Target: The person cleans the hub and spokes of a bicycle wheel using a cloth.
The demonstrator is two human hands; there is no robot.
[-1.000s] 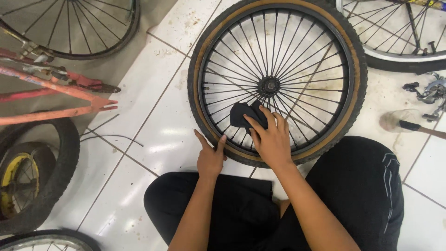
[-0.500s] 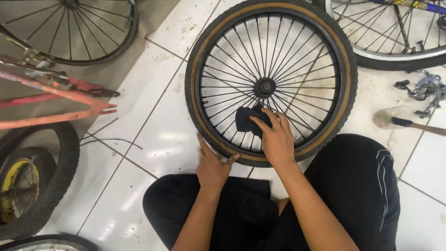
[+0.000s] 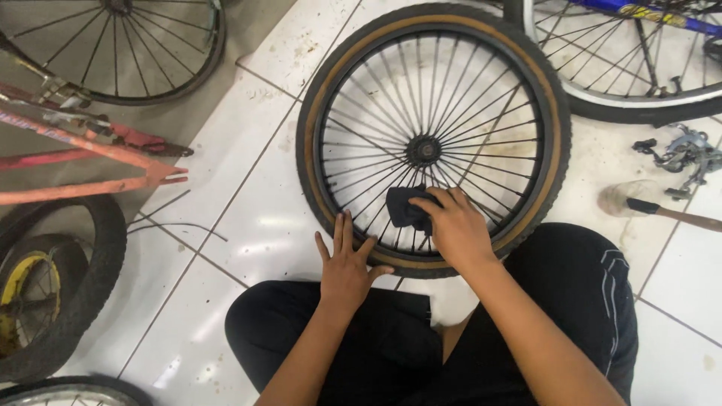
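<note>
On the wheel [image 3: 432, 143]: left hand [image 3: 346, 267] flat, fingers spread; right hand [image 3: 455, 225] gripping cloth [image 3: 402, 207].

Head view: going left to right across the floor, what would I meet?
Yellow-hubbed tyre → red bike frame → left hand → dark cloth → right hand → hammer

Bright overhead light glares off floor tiles [image 3: 248, 233].

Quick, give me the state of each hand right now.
Left hand: open, flat on the bicycle wheel's tyre.
Right hand: closed on a dark cloth, against the spokes.
</note>
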